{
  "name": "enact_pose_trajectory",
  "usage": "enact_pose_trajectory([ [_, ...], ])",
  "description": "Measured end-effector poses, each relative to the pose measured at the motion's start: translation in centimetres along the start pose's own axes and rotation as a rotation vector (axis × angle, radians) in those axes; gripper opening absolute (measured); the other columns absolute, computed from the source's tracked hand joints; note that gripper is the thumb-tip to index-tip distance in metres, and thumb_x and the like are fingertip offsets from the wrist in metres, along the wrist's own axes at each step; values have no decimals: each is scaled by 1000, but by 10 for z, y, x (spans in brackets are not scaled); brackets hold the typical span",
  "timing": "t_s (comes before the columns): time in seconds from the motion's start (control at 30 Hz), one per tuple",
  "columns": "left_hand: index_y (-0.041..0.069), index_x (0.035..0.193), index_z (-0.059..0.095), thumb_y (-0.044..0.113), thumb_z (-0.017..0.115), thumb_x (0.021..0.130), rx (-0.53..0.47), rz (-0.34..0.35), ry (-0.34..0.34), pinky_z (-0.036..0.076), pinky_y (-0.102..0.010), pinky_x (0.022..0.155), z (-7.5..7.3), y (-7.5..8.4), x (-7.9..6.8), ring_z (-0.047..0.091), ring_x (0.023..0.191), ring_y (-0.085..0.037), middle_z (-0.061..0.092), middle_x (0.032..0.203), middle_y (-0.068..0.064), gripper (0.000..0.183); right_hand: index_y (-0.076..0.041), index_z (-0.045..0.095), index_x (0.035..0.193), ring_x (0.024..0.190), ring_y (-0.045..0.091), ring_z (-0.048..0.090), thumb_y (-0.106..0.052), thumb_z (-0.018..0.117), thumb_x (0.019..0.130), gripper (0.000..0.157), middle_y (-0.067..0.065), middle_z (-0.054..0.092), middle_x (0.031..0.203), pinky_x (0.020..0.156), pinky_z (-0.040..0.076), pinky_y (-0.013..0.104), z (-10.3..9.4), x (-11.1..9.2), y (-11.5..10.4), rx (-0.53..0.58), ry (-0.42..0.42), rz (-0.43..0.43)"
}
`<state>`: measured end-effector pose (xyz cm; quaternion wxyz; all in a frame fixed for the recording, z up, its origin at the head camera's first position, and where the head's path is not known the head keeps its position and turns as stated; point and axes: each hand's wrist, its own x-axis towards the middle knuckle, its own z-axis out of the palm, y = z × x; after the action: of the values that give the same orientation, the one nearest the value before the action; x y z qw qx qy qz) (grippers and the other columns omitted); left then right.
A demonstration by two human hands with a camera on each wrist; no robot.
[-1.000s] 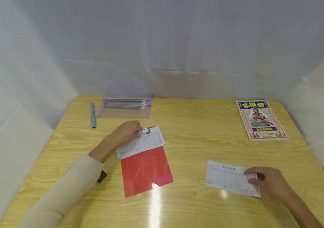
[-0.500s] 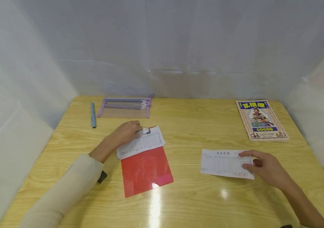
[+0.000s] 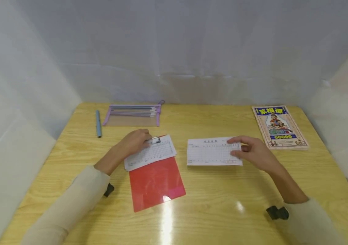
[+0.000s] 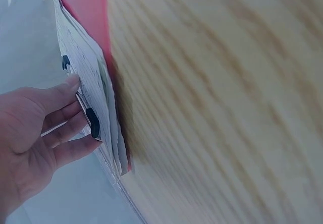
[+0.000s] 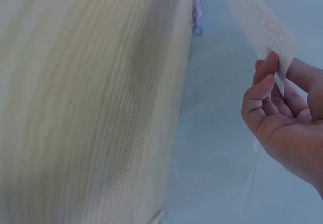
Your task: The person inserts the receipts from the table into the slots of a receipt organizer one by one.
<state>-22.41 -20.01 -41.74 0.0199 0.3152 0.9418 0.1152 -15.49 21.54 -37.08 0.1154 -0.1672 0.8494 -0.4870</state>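
Note:
A red clipboard [image 3: 157, 185] lies on the table left of centre, with a stack of printed form slips [image 3: 152, 154] across its upper end. My left hand [image 3: 133, 143] grips the metal clip with black corners [image 4: 92, 120] at the top; in the left wrist view thumb and fingers pinch it, and the slips fan slightly apart along their edge. Right of the clipboard, my right hand [image 3: 255, 153] pinches one loose printed slip [image 3: 209, 151] by its right end, between thumb and fingers. The right wrist view shows this slip raised off the table.
At the back left lie a blue pen [image 3: 98, 124] and a see-through pencil pouch [image 3: 131, 119] with purple edging and several pencils inside. A comic-style book [image 3: 279, 127] lies at the back right. Pale sheeting [image 3: 192, 51] encloses the table [image 3: 210, 204].
My right hand has lifted the loose slip and carried it left and away from me, closer to the clipboard. The left hand has stayed on the clip.

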Motion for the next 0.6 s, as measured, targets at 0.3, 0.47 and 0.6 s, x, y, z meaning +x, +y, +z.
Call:
enact_pose_trajectory([
  [0.3, 2, 96, 70, 7, 68, 84, -16, -15, -15, 54, -37, 77, -3, 3, 1, 63, 83, -24, 65, 93, -11, 13, -1, 60, 120, 70, 9, 59, -6, 67, 86, 35, 20, 56, 127, 58, 49, 21, 49, 64, -17, 98, -145, -30],
  [0.47, 2, 98, 70, 8, 69, 84, -19, -24, -20, 54, -37, 78, -4, 4, 0, 63, 84, -24, 66, 94, -11, 15, -1, 62, 117, 75, 11, 60, -1, 67, 84, 33, 19, 58, 126, 59, 48, 20, 81, 88, -20, 99, -223, -8],
  [0.6, 2, 98, 70, 8, 68, 85, -25, -24, -27, 54, -38, 79, -3, 5, 0, 64, 86, -24, 66, 94, -11, 15, -3, 64, 115, 81, 11, 61, -2, 68, 84, 31, 16, 59, 124, 68, 52, 20, 103, 99, -22, 60, -252, 7],
])
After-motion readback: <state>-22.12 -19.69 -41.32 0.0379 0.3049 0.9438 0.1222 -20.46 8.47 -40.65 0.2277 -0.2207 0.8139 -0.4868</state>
